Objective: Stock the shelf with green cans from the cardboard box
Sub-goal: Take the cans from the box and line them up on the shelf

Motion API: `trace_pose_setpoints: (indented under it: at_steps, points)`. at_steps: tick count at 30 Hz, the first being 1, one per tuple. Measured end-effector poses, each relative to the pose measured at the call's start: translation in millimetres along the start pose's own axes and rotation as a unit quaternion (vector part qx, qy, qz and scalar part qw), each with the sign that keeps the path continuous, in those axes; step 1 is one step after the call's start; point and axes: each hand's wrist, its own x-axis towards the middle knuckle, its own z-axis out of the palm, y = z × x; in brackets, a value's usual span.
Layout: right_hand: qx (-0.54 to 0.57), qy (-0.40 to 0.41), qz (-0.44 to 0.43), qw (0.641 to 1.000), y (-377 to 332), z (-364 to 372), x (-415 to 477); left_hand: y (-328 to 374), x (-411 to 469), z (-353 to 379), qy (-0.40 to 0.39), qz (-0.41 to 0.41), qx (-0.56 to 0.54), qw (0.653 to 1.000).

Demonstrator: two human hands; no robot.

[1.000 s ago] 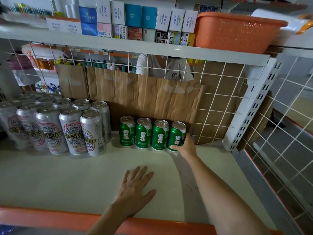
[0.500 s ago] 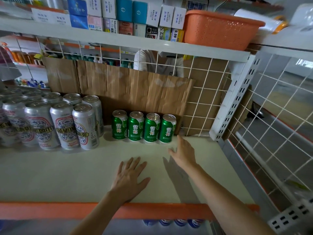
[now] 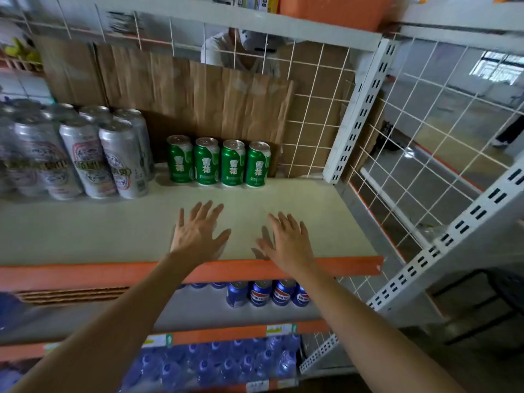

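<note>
Several green cans (image 3: 218, 161) stand upright in one row at the back of the white shelf (image 3: 306, 211), against a brown cardboard sheet (image 3: 198, 89). My left hand (image 3: 195, 231) is spread flat over the shelf's front part, fingers straight, holding nothing. My right hand (image 3: 289, 239) hovers beside it near the orange front lip (image 3: 348, 263), fingers straight and empty. Both hands are well short of the cans. No cardboard box of cans is in view.
Tall silver cans (image 3: 85, 154) crowd the shelf's left side. White wire mesh (image 3: 320, 114) backs the shelf and a slotted upright (image 3: 360, 109) bounds it on the right. Blue cans (image 3: 266, 292) and water bottles (image 3: 215, 364) fill lower shelves. A person (image 3: 241, 49) stands behind the mesh.
My right hand let go of the rightmost green can and drew back to the shelf's front edge. The left hand stayed on the shelf. The view tilted down, revealing lower shelves.
</note>
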Motion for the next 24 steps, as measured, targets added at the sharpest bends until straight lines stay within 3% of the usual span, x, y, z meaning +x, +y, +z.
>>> trace_pose_setpoints:
  at_steps: [6,14,21,24]
  points:
    - [0.011,0.026,-0.04,0.999,6.2,-3.9,-34.8,24.8,-47.6,-5.3,0.033,-0.02,0.011,0.999]
    - [-0.013,-0.007,-0.126,0.992,17.0,-1.8,-103.2,60.3,-154.0,13.3,0.085,-0.096,0.005,0.992]
    - [0.012,-0.055,-0.213,0.975,-12.2,41.0,-153.6,37.5,-268.0,37.3,0.041,-0.209,0.02,0.977]
    - [-0.03,-0.102,-0.237,0.966,-34.6,61.2,-166.4,18.7,-312.6,38.3,0.038,-0.259,0.012,0.965]
